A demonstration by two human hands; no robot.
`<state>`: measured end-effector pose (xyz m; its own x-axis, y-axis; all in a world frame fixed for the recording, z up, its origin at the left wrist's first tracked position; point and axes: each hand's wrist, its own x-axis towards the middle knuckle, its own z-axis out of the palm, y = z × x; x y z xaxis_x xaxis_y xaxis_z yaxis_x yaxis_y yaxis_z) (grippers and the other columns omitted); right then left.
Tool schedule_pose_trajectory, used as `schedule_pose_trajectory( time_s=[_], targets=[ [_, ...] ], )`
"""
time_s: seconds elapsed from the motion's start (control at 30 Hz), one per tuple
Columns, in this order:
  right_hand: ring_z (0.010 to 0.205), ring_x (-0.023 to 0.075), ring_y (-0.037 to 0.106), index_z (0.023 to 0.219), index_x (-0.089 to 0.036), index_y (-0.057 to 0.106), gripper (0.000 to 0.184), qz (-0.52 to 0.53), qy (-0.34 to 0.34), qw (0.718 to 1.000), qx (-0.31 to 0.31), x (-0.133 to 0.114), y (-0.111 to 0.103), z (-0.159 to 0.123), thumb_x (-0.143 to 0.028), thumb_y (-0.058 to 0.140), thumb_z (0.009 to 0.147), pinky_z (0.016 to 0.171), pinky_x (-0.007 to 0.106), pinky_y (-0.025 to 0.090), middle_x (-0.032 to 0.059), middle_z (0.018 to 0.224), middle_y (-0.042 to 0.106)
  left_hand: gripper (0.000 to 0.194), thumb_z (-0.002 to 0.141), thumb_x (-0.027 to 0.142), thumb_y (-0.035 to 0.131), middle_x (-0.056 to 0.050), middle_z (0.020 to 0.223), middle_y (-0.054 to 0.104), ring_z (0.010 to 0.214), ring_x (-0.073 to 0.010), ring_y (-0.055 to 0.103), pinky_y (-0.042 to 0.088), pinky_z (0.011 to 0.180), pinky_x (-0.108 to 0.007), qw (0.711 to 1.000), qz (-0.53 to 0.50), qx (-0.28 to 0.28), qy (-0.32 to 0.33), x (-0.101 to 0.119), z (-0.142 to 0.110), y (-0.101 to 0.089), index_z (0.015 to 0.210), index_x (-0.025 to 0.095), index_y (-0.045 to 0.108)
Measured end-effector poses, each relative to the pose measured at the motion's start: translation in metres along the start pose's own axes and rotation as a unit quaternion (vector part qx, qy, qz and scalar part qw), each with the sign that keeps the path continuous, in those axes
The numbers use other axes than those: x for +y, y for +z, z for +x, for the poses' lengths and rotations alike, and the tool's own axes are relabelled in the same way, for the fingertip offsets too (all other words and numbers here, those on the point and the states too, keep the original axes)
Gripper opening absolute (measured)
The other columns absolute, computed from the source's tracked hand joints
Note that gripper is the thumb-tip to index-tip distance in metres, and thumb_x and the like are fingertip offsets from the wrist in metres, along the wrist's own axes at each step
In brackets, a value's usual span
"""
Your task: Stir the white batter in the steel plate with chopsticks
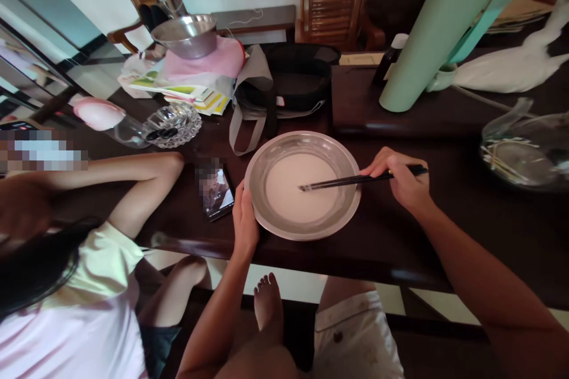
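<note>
The right hand [402, 180] covers the middle of the chopsticks [347, 180], so only their tips and back ends show. The left hand [244, 219] hides a stretch of the bowl [342, 154] rim near the table [444, 237] front edge. The phone [216, 191] screen is blurred out. A blurred patch also covers something at the picture's left edge. The second person [66, 284] is cut off by the left and bottom edges. The glass jug [524, 148] at the table's right end runs off the picture. The green roll [440, 23] is cut by the top edge.
</note>
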<state>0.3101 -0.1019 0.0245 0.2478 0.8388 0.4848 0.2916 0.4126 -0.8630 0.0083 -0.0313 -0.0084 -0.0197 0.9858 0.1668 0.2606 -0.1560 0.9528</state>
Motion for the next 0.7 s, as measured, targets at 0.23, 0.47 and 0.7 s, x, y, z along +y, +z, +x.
schedule_pose_trajectory(
  time_s=[0.23,0.47,0.7],
  targets=[
    [0.083,0.0233,0.063,0.077,-0.028,0.078,0.032,-0.043,0.004,0.997,-0.058,-0.0025,0.0055,-0.0026,-0.041,0.057,0.097,0.077,0.041,0.050,0.0031,0.083,0.080,0.049,0.098,0.053,0.042,-0.009,0.131,0.065,0.123,-0.0234,0.057,0.041,0.109,-0.035,0.999,-0.031,-0.011,0.000,-0.0045,0.0009,0.0005,0.128,0.020,0.063],
    [0.070,0.0217,0.066,0.063,-0.026,0.074,0.043,0.053,0.037,0.998,-0.004,0.0009,0.0069,-0.0009,-0.047,0.056,0.095,0.070,0.039,0.051,0.0036,0.066,0.073,0.052,0.098,0.054,0.041,-0.010,0.133,0.064,0.126,-0.0230,0.056,0.040,0.110,-0.034,1.000,-0.024,-0.015,0.004,-0.0012,0.0006,0.0007,0.129,0.018,0.062],
    [0.077,0.0221,0.067,0.070,-0.027,0.077,0.037,-0.006,0.015,1.000,0.003,-0.0040,0.0058,-0.0008,-0.046,0.057,0.095,0.076,0.040,0.051,0.0034,0.074,0.076,0.053,0.098,0.054,0.042,-0.012,0.135,0.064,0.126,-0.0234,0.057,0.040,0.109,-0.033,1.000,-0.026,-0.010,-0.003,-0.0011,-0.0006,0.0003,0.130,0.017,0.062]
  ],
)
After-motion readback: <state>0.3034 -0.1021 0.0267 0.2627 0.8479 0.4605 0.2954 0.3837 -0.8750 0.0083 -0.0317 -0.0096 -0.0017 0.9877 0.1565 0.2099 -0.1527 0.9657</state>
